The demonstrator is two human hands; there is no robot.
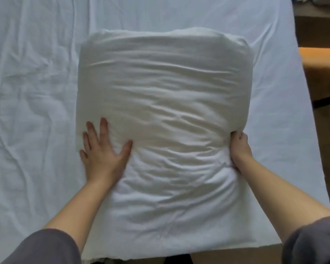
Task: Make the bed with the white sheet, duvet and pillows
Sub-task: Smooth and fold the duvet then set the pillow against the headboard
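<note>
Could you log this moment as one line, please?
left hand flat on pillow | right hand grips pillow edge | pillow on sheet

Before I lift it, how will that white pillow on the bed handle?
Probably soft and floppy: the pillow dents and wrinkles where the left hand presses flat. Likely light for its bulk, as the right hand alone bunches its edge. It shouldn't roll.

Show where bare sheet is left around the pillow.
Widest: wrinkled sheet left of the pillow, beside the left hand. Also the band beyond its far end. Tight: the strip between the right hand and the sheet's right edge.
</note>
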